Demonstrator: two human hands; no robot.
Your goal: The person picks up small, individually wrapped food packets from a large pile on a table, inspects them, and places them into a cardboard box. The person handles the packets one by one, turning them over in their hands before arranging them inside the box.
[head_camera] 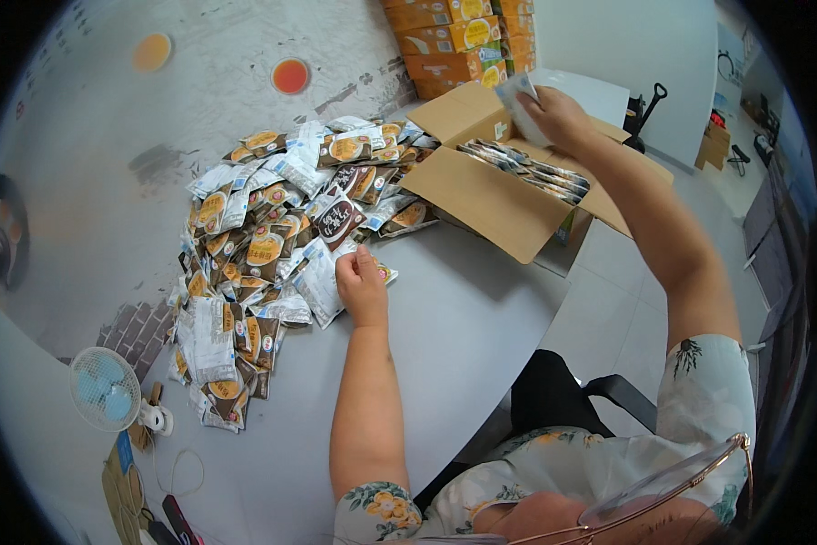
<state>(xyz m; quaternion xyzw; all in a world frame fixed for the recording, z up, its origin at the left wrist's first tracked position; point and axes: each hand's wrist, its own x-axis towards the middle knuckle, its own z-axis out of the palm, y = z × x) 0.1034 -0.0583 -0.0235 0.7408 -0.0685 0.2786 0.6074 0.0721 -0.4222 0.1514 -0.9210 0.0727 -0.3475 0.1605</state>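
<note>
My right hand (pixel 558 119) grips a white printed sachet (pixel 523 105) over the far side of an open cardboard box (pixel 490 201). Inside the box, brown and white sachets (pixel 524 170) stand packed in rows. Near the front of a large heap of loose sachets (pixel 265 248), my left hand (pixel 364 276) has its fingers curled, thumb uppermost, against a white-backed sachet (pixel 320 286). Whether those fingers pinch the sachet is hidden. A dark brown sachet (pixel 339 219) lies just beyond that hand, on the heap.
Orange printed cartons (pixel 449 41) are stacked behind the box. On the grey table (pixel 449 327), a small white fan (pixel 105 390) with a cable stands at the left. The box's flaps spread outward, one over the table. An office chair armrest (pixel 619 398) is beside my lap.
</note>
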